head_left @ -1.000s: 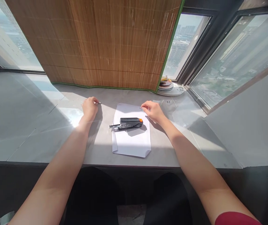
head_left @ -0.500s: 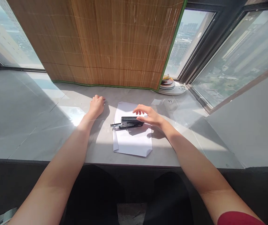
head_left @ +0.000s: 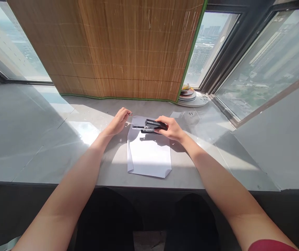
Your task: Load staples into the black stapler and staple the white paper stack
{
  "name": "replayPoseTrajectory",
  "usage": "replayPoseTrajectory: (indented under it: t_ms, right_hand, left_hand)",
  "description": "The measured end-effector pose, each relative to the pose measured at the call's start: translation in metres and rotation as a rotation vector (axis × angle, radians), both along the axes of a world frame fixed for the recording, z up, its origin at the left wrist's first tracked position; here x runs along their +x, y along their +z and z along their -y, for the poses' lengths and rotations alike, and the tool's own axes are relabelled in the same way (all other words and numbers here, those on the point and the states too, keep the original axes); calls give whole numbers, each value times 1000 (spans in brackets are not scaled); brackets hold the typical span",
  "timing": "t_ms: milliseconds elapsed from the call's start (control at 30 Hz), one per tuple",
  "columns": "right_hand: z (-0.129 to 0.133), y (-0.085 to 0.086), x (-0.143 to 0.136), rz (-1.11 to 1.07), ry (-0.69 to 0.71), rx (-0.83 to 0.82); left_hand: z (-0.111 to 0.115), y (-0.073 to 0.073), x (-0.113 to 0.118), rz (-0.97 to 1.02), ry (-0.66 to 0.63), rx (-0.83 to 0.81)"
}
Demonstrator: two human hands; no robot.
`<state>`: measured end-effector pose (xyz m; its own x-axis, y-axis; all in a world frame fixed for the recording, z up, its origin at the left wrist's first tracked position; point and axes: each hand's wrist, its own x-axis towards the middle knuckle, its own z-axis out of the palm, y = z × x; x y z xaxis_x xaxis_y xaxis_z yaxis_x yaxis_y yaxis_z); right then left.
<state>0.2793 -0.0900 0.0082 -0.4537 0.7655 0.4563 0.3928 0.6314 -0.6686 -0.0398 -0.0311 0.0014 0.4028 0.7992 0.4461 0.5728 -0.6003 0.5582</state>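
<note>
A black stapler (head_left: 156, 124) is in my right hand (head_left: 172, 128), whose fingers wrap around its rear end. Its top arm is swung up from the silvery magazine and base, which point left. Below the stapler lie white paper sheets (head_left: 149, 153) with curled corners, and the stapler's shadow falls on them. My left hand (head_left: 118, 122) is near the paper's upper left corner. Between its thumb and fingers it pinches a small metallic piece (head_left: 130, 114), too small to identify surely. A short gap separates that piece from the stapler's front end.
A grey tiled sill (head_left: 47, 139) carries the paper. A bamboo blind (head_left: 118, 52) hangs at the back, and stacked plates (head_left: 191, 97) stand in the right corner. Small bits (head_left: 190, 113) lie on the sill to the right. Windows (head_left: 272, 66) border the sill.
My right hand has closed around the stapler and lifted it, moving it slightly right and away from me. My left hand has moved right, toward the paper and stapler.
</note>
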Motion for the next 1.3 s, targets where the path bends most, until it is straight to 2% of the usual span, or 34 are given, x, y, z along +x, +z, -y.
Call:
replayPoseTrajectory:
  t_ms: [67, 233, 367, 933, 1133, 1300]
  right_hand:
    - [-5, -2, 7, 11, -59, -5]
    - [-10, -6, 9, 91, -71, -38]
    - [-10, -7, 8, 118, -88, -49]
    - [-11, -9, 10, 132, -87, -59]
    - [-13, -11, 11, 121, -68, -38]
    - [-8, -4, 8, 72, -57, 24]
  left_hand:
    - [7, 4, 10, 7, -60, 10]
    - [22, 10, 24, -64, -290, -27]
    - [21, 8, 25, -145, -360, -7]
    - [14, 4, 22, -185, -318, 16]
    - [12, 5, 8, -146, -280, -68]
    - [14, 5, 17, -60, -233, -49]
